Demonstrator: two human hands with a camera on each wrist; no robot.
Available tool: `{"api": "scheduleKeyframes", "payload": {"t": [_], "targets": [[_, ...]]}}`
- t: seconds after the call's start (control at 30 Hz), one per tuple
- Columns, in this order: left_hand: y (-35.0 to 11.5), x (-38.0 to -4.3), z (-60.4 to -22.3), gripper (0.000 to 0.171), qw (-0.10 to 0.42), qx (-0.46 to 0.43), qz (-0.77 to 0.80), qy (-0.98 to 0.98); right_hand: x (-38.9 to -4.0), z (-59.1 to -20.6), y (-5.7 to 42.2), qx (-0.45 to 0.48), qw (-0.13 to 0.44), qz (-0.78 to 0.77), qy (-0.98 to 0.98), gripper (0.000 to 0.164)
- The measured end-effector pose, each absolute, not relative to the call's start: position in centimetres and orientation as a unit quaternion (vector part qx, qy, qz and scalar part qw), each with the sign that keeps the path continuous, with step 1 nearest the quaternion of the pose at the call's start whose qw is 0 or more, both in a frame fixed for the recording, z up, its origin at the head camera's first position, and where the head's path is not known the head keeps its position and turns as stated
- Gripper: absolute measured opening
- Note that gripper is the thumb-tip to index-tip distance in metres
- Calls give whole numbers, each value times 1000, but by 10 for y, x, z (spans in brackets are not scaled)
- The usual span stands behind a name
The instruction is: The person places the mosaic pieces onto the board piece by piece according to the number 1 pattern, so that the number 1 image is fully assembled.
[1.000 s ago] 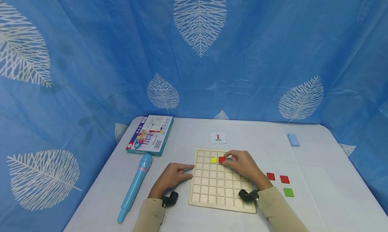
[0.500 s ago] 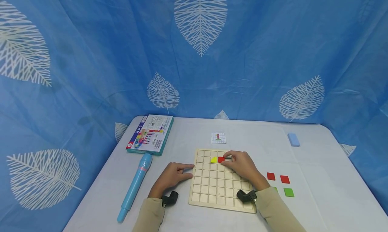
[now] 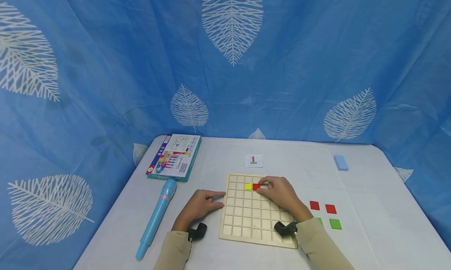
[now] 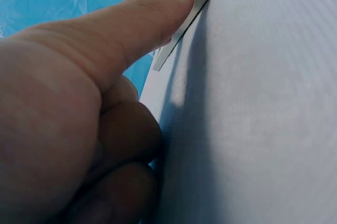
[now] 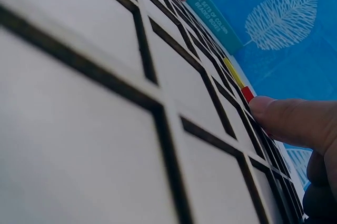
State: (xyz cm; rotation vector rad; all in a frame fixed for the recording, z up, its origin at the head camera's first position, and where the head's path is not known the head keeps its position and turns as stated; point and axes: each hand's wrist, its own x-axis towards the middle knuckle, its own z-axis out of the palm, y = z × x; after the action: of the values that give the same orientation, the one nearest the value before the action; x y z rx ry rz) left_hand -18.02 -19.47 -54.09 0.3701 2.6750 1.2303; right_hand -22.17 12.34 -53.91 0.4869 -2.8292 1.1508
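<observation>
In the head view my right hand (image 3: 281,191) pinches a red square tile (image 3: 256,187) between thumb and fingertips, over the second row of a wooden grid board (image 3: 243,219). Just left of it a yellow tile (image 3: 248,186) sits on the board. The right wrist view shows the red tile (image 5: 247,94) by the thumb tip, close against the yellow tile (image 5: 233,71). My left hand (image 3: 200,204) lies at the board's left edge, index finger and thumb reaching to it. In the left wrist view the thumb (image 4: 142,21) touches the board's side (image 4: 184,27).
Right of the board lie two red tiles (image 3: 314,205) and a green tile (image 3: 335,223); another green one (image 3: 320,220) is partly hidden by the sleeve. A patterned card (image 3: 253,160) lies behind the board. Farther out are a box (image 3: 175,156), a blue tube (image 3: 156,219) and a blue block (image 3: 340,162).
My right hand has shifted slightly left with the red tile, narrowing its gap to the yellow tile. A green tile's edge has come into view beside the right sleeve. The left hand has stayed put.
</observation>
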Motion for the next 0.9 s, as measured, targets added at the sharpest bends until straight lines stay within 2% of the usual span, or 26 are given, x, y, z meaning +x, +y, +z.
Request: {"api": "scheduleKeyframes", "payload": {"t": [0.77,0.9], "targets": [[-192,-178,-540,39,93,118,410,899,-214,-533,134,131,0,425,-896,26],[-194,-179,-541,39,92,120,409,900,-209,-522,148,127,18,441,-888,27]]}}
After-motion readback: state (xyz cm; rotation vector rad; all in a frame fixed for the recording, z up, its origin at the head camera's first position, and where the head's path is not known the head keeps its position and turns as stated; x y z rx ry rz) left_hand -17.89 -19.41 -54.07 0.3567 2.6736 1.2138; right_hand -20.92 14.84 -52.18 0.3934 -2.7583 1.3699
